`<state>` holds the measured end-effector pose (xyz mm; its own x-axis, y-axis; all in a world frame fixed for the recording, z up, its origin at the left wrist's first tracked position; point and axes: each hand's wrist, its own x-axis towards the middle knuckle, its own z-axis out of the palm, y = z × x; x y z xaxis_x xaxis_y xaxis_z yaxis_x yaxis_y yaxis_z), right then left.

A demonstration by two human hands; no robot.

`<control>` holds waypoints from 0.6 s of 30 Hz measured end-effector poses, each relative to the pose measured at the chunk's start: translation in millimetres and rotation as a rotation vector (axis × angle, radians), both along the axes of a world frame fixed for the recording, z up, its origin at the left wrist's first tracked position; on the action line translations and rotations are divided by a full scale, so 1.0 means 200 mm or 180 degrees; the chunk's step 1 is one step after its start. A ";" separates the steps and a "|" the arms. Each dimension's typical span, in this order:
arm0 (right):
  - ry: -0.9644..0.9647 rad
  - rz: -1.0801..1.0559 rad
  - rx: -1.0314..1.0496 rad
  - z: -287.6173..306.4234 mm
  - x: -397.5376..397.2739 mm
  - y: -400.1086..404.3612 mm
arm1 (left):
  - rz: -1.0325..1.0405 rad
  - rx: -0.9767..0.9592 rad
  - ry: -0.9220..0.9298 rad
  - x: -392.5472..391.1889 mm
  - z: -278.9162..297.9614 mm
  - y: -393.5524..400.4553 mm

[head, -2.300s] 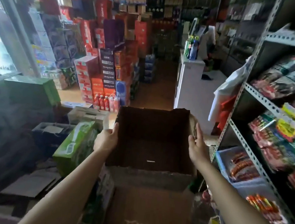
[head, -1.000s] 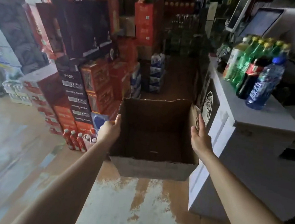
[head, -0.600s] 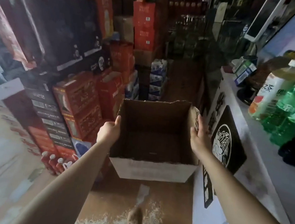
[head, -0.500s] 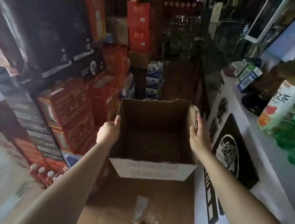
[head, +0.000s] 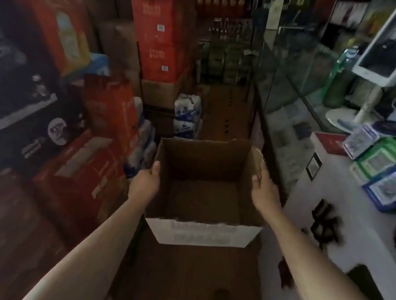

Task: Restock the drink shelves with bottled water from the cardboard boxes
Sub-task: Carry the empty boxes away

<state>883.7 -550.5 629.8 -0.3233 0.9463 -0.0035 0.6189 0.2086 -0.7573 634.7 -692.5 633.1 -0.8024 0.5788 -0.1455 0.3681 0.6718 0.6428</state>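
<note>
An empty open-topped cardboard box (head: 204, 200) is held out in front of me above the aisle floor. My left hand (head: 145, 183) grips its left wall, thumb up on the rim. My right hand (head: 262, 190) grips the right wall the same way. The box's inside is bare brown card; its near face is white. Shrink-wrapped packs of bottled water (head: 186, 116) are stacked on the floor ahead, and more packs (head: 142, 148) stand at the left next to the box.
Stacked red cartons (head: 160, 34) and dark cases (head: 17, 104) line the left side. A white counter (head: 348, 211) with a glass case (head: 290, 91), small boxes (head: 385, 168) and a screen on a stand (head: 392, 41) runs along the right. The brown aisle floor (head: 226, 108) leads forward between them.
I have walked forward along the aisle with the box held the same way. The bottles on the counter have slid out of view; the glass case and water packs are nearer.
</note>
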 end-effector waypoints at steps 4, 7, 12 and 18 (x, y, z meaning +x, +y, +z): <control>-0.0134 0.0089 -0.0076 -0.07 -0.32 0.51 | 0.0316 0.0129 -0.0121 -0.25 -0.09 0.45; -0.0097 0.0251 -0.0172 -0.12 -0.54 0.90 | 0.0480 0.0186 -0.0188 -0.44 -0.12 0.78; -0.0198 0.0370 -0.0243 -0.12 -0.96 1.48 | 0.0734 0.0184 -0.0327 -0.81 -0.22 1.26; -0.0288 0.0608 -0.0364 -0.30 -1.52 2.07 | 0.1031 0.0235 -0.0508 -1.25 -0.45 1.76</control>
